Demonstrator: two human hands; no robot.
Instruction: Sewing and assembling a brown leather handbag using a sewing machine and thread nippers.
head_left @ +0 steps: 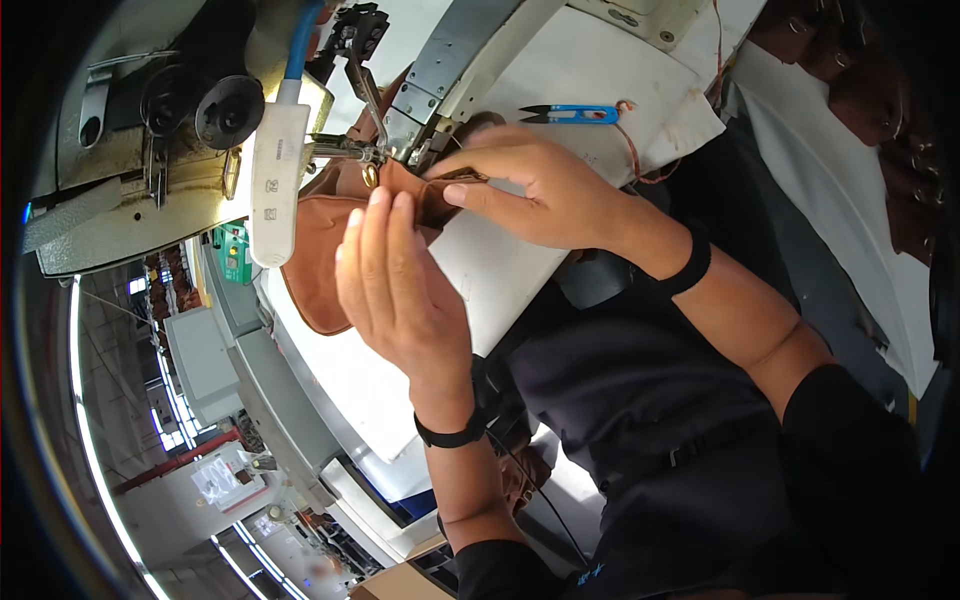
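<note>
A brown leather bag piece (318,262) lies under the needle area of a sewing machine (385,150). My left hand (400,290) rests against it with fingers stretched out, fingertips close to a small gold-coloured ring (371,175). On the other side, my right hand (545,188) pinches the piece's raised edge between thumb and fingers. A dark strip with a gold-coloured edge (463,175) shows at that pinch. The exact spot under the needle is partly hidden by fingers and machine parts.
Blue-handled thread snips (570,114) lie on the white work surface (640,95) beyond my right hand. A white lamp head (279,185) hangs left of the needle area. More brown leather pieces (850,110) are at the upper right, beside a white sheet (820,190).
</note>
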